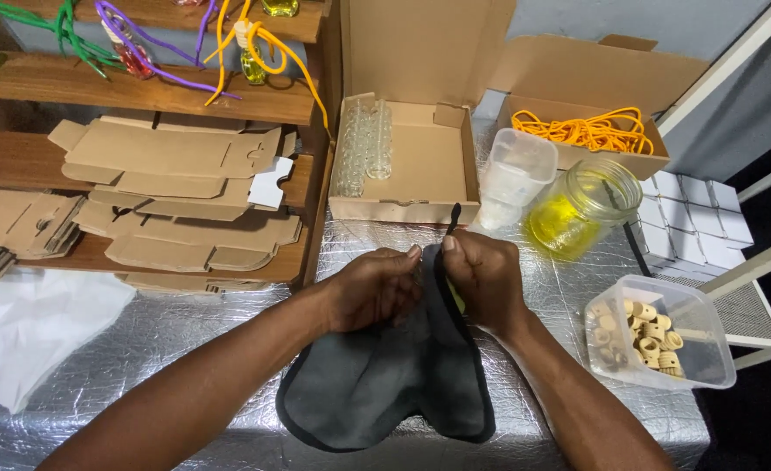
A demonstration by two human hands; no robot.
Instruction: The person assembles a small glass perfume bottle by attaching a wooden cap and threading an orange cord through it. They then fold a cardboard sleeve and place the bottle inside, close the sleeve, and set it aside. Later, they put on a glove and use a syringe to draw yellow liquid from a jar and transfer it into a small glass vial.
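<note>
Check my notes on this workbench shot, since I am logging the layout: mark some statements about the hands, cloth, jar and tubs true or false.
1. Both hands, left hand and right hand, grip the dark grey cloth. True.
2. The glass jar holds blue liquid. False: it is yellow.
3. The clear tub by the right forearm holds small tan rings. True.
4. The orange cord lies on the foil-covered table. False: it sits in a cardboard box.
5. Flat cardboard blanks are stacked on the wooden shelves. True.
</note>
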